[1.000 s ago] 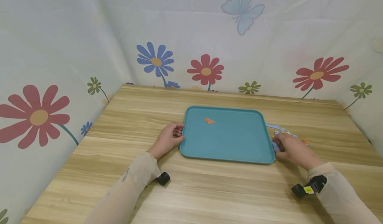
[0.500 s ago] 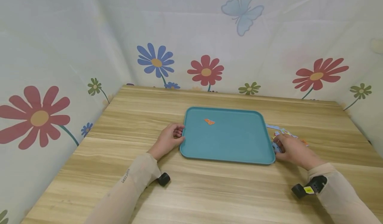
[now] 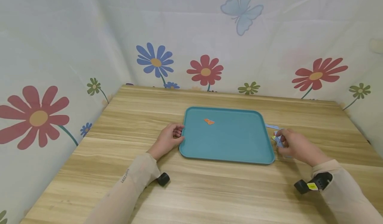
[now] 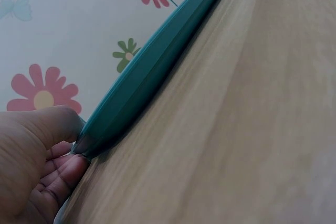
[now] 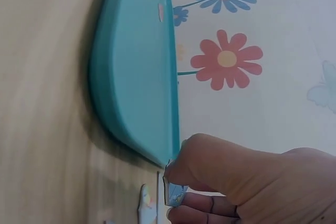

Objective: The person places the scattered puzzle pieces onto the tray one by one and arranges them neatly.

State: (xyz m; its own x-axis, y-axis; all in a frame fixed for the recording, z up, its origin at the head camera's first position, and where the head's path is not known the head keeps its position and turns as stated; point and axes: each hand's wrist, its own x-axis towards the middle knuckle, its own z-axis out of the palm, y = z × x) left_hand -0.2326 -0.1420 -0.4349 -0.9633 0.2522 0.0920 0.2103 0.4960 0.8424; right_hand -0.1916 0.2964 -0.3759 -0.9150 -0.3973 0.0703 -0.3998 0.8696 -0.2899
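Observation:
A teal tray (image 3: 230, 139) lies flat on the wooden table. At its left edge my left hand (image 3: 166, 140) holds the rim, with thumb and curled fingers against the tray's corner wall (image 4: 131, 82) in the left wrist view. Beyond the tray's right edge, my right hand (image 3: 300, 147) pinches a light blue flat puzzle piece (image 5: 174, 192) between thumb and fingers, tilted up off the table. Inside the tray, toward the back left, sits one small orange puzzle piece (image 3: 209, 121).
Several more flat pieces lie on the table right of the tray, partly hidden by my right hand; a pale blue strip (image 3: 272, 126) and a white-blue piece (image 5: 147, 208) show. The wooden tabletop (image 3: 227, 190) runs back to a flowered cloth wall (image 3: 179, 24).
My right hand has lifted the light blue puzzle piece slightly and shifted a little to the right, tilting the piece up. My left hand and the tray stay in place.

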